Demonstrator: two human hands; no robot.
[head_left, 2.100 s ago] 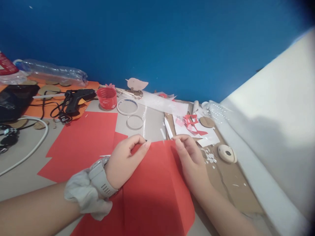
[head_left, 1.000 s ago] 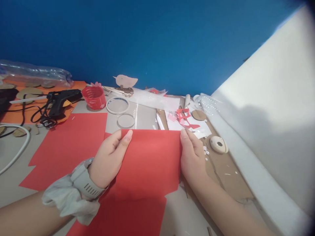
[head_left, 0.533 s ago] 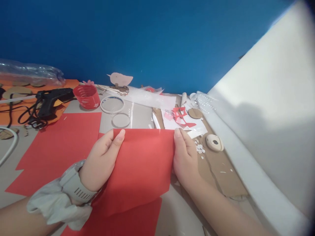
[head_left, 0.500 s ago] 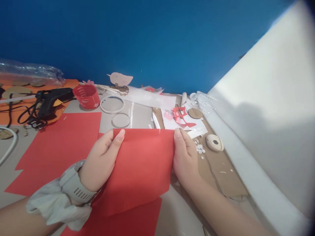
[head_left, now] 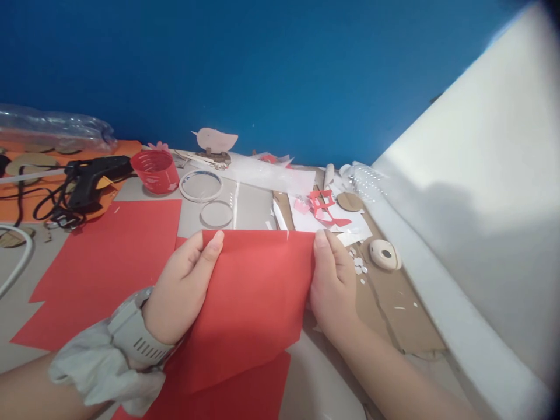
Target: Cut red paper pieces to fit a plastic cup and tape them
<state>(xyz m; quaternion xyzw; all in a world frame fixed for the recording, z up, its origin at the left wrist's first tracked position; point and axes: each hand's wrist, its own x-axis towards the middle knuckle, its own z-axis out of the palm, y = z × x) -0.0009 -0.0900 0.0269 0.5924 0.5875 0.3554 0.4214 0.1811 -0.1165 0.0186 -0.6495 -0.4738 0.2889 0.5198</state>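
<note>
With my left hand [head_left: 179, 291] I am pinching the upper left corner of a red sheet [head_left: 258, 286], and my thumb is pressing on its front while the other fingers are curling behind. My right hand [head_left: 335, 286] is pinching the upper right corner in the same manner, so the top edge is stretching almost straight between both thumbs. The sheet is hanging tilted in front of me, and its lower edge is running in a slant. On my left wrist I am wearing a grey watch [head_left: 137, 338], and beside it a pale scrunchie [head_left: 105, 367] is sitting. Under the held paper another red piece [head_left: 258, 391] is showing, and more red paper [head_left: 114, 245] is lying at the left on the grey table [head_left: 324, 373]. Just beyond the top edge, a clear ring [head_left: 216, 214] is lying next to a white ring [head_left: 200, 186]. Near my right hand, small white discs [head_left: 359, 265] are lying beside a cream device [head_left: 385, 255] on cardboard [head_left: 406, 318]. Farther away, a red cup [head_left: 155, 172] is standing near a black glue gun [head_left: 94, 181], and behind everything a blue wall [head_left: 280, 76] is rising.
</note>
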